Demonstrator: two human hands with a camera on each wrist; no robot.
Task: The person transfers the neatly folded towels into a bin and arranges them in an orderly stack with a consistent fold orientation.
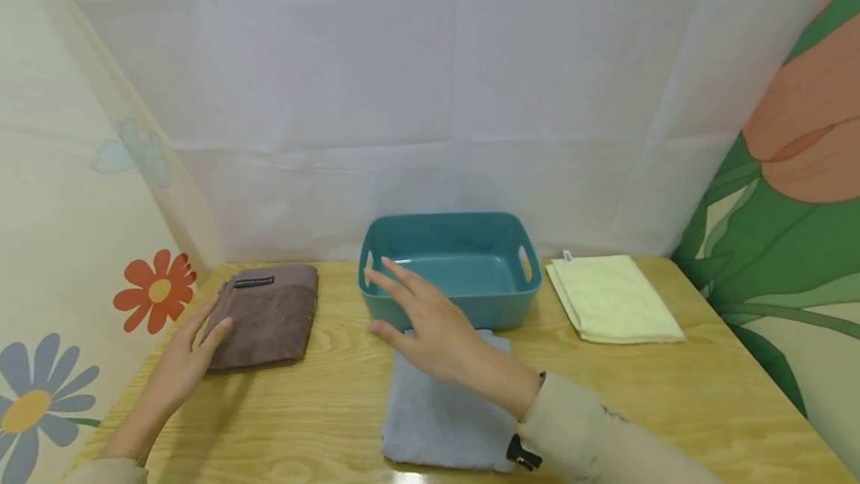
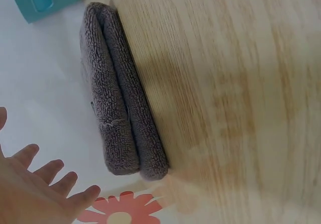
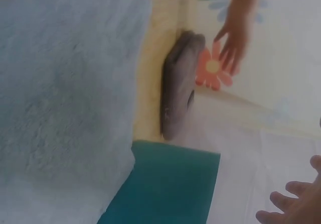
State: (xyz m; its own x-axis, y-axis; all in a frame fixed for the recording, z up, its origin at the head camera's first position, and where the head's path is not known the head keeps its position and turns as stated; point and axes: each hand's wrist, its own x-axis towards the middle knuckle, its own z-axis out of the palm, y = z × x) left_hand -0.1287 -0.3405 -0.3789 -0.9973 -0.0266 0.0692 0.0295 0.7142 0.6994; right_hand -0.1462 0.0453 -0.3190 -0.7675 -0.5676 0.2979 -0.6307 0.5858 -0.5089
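My left hand hovers at the near left corner of a folded brown towel, its fingers extended and spread. In the left wrist view that towel lies doubled over on the wood, and the hand is apart from it. My right hand is held with spread fingers above a folded grey-blue towel and in front of a teal basket. Nothing is in either hand. The basket has cut-out handles and nothing shows inside it.
A folded pale yellow towel with a small white tag lies to the right of the basket. All stand on a wooden table. White cloth hangs behind, and flower-printed panels flank both sides.
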